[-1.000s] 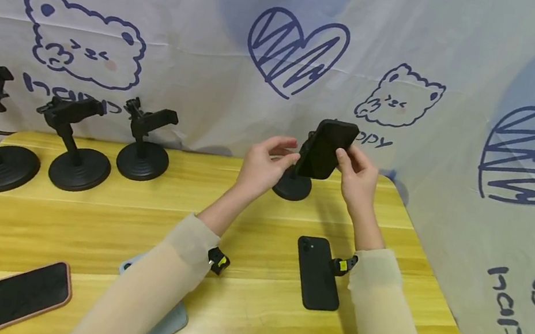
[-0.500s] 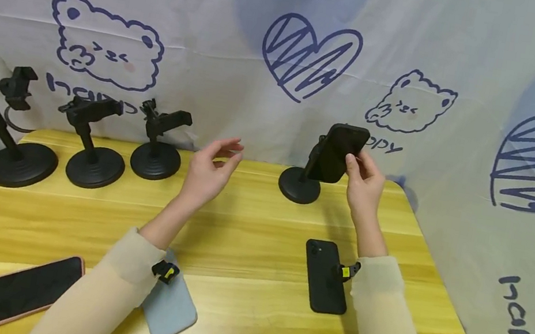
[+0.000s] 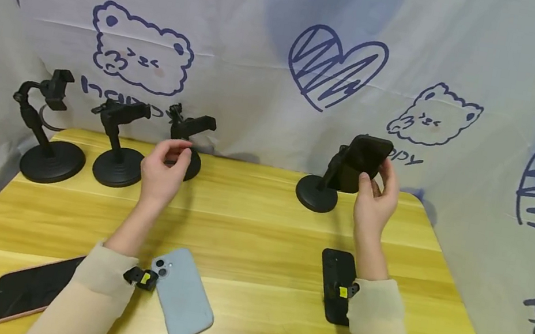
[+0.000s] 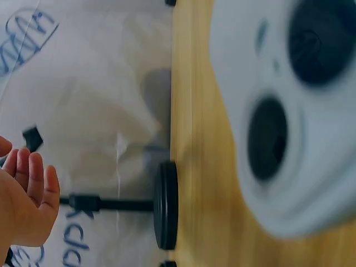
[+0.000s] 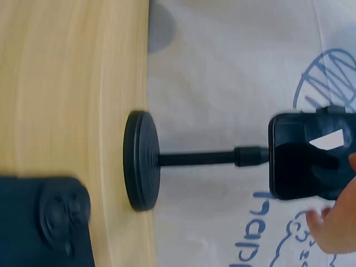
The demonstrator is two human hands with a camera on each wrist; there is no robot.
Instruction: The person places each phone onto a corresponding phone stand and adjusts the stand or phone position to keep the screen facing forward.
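My right hand (image 3: 374,208) holds a black smartphone (image 3: 359,164) by its right edge, thumb on the screen side. The phone is tilted upright in the holder of a black phone stand (image 3: 317,194) at the back right; it hides most of the clamp. In the right wrist view the stand's pole (image 5: 197,158) runs to the phone. My left hand (image 3: 163,174) is raised, fingers loosely bent with nothing in them, and overlaps another black phone stand (image 3: 198,126) whose clamp holds no phone. In the left wrist view the fingers (image 4: 35,178) are relaxed.
Two more phone stands, one middle (image 3: 117,168) and one far left (image 3: 51,162), stand along the back. On the wooden table (image 3: 256,305) lie a light blue phone (image 3: 184,300), a pink-edged phone (image 3: 33,289) and a black phone (image 3: 336,277). A printed cloth (image 3: 249,82) hangs behind.
My left hand has left the right-hand phone and stand and moved left to the third stand. My right hand has kept hold of the phone. The head view has turned left.
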